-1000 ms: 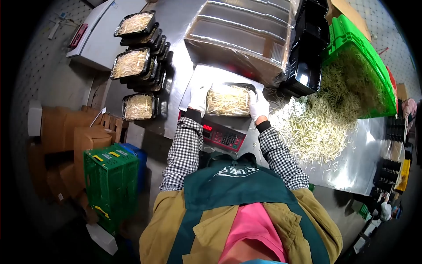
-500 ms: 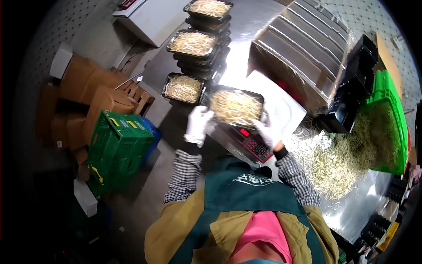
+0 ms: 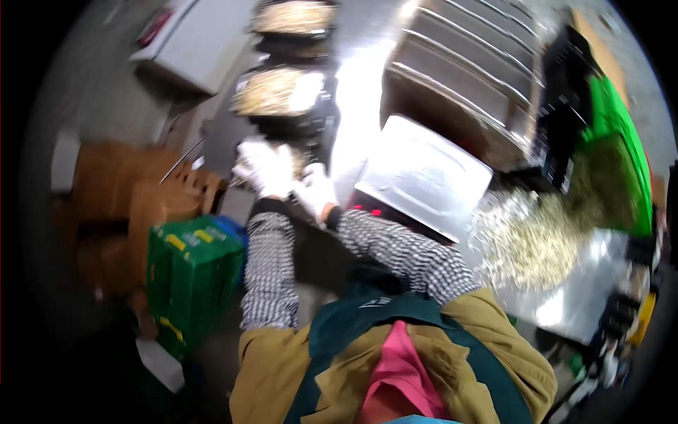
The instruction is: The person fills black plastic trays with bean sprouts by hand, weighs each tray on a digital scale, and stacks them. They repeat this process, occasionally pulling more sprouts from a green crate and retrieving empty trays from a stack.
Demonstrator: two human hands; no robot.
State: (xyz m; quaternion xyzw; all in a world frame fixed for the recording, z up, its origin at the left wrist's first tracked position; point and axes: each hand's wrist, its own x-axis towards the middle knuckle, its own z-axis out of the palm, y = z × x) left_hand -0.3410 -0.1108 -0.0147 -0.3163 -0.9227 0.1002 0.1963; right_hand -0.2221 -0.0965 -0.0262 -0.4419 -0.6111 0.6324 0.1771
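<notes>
My gloved left hand (image 3: 263, 169) and gloved right hand (image 3: 315, 191) are around a black tray of bean sprouts (image 3: 299, 160) at the near end of the row of filled trays. Both hands appear closed on it, though motion smears the fingers and hides most of the tray. Just beyond stands a stack of black trays topped with bean sprouts (image 3: 275, 92), and another stack (image 3: 293, 17) stands farther back. The scale (image 3: 424, 177) to the right has a bare platform and a lit red display.
Loose bean sprouts (image 3: 530, 244) spill from a green crate (image 3: 618, 152) at right. Behind the scale stands a large box with a ribbed top (image 3: 466, 63), beside black empty trays (image 3: 561, 106). A green crate (image 3: 191, 275) and cardboard boxes (image 3: 116, 191) are at left.
Both hands have moved left from above the scale to the near end of the tray row, taking the bean sprout tray along. The scale platform is now uncovered, and the view has shifted.
</notes>
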